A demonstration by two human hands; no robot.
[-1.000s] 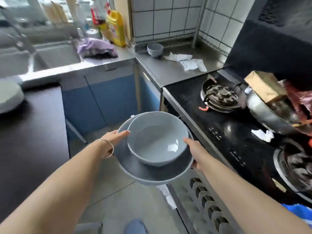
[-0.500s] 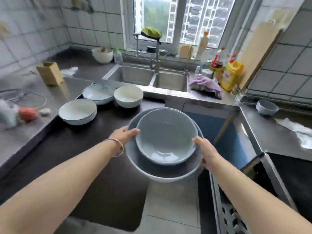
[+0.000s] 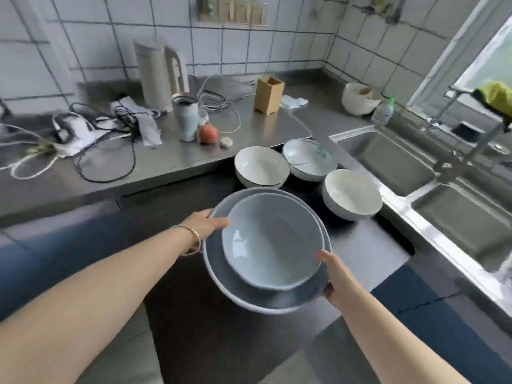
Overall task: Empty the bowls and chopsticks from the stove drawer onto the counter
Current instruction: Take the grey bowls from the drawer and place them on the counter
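A stack of two grey-blue bowls hangs over the dark counter (image 3: 194,314): a small bowl (image 3: 273,242) nests inside a wider, darker one (image 3: 277,299). My left hand (image 3: 206,224) grips the stack's left rim and my right hand (image 3: 331,275) grips its right rim. Just beyond the stack, three bowls stand on the counter: a white one (image 3: 260,169), a patterned pale one (image 3: 307,157) and a cream one (image 3: 352,194). The stove drawer and the chopsticks are out of view.
A double steel sink (image 3: 401,164) with a tap (image 3: 454,159) lies to the right. On the steel worktop (image 3: 166,162) behind stand a kettle (image 3: 158,70), a tumbler (image 3: 187,117), a peach (image 3: 207,133), a wooden holder (image 3: 268,95), tangled cables (image 3: 105,139) and a white bowl (image 3: 360,98).
The view has swung left from the stove, past the sink, to the corner counter. Both hands kept hold of the stacked bowls and carried them over the dark counter, close to the three standing bowls.
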